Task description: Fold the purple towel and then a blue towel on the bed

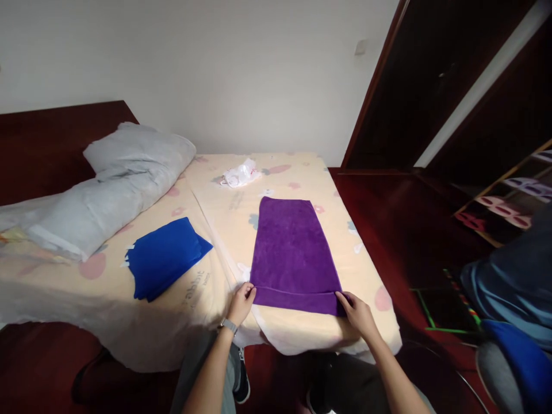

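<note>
A purple towel [295, 247] lies flat on the bed, its near edge folded over into a narrow strip. My left hand [242, 302] pinches the left end of that folded edge, fingers closed on the cloth. At the right end of the fold, my right hand [356, 310] is closed on the towel's edge between thumb and fingers. To the left rests a stack of folded blue cloth [166, 257] with small white tags on its left side.
The bed [207, 310] has a patterned cream sheet. A grey quilt [125, 178] is heaped at the left, and a white plastic bag [241, 173] lies near the wall. On the right are a shoe rack with slippers [502, 211] and a blue seat-like object [517, 362].
</note>
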A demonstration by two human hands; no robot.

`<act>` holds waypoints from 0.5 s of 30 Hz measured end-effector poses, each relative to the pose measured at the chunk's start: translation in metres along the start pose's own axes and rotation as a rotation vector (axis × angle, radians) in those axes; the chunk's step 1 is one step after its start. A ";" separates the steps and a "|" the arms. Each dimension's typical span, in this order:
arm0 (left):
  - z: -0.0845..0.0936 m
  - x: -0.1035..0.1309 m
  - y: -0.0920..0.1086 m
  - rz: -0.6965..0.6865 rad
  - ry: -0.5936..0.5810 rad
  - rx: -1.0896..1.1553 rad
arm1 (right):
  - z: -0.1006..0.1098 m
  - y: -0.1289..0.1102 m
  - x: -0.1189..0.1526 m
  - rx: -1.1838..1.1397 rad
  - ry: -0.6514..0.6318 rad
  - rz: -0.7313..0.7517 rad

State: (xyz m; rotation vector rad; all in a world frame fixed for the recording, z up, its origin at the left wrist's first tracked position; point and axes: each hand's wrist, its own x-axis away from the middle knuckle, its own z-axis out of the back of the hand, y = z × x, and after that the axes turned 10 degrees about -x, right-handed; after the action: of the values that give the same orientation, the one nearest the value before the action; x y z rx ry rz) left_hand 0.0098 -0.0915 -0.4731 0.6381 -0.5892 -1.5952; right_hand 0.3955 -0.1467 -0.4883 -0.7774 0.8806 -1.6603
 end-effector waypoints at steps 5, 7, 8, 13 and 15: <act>-0.003 -0.008 -0.012 0.029 -0.050 -0.062 | 0.000 0.002 -0.010 0.081 -0.040 -0.053; -0.001 -0.011 -0.011 0.037 -0.047 -0.141 | -0.001 0.003 -0.013 0.119 -0.047 -0.073; 0.000 -0.012 -0.009 0.041 -0.044 -0.187 | -0.001 0.003 -0.015 0.137 -0.050 -0.082; 0.004 -0.013 0.003 0.058 -0.062 -0.349 | -0.002 0.006 -0.019 0.221 -0.057 -0.135; 0.004 -0.014 0.006 0.059 -0.055 -0.399 | 0.000 0.007 -0.017 0.239 -0.053 -0.165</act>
State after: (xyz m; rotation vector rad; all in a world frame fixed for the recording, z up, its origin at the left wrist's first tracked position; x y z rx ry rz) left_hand 0.0125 -0.0788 -0.4649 0.2769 -0.3114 -1.6186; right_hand 0.4031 -0.1316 -0.4952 -0.7404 0.5798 -1.8417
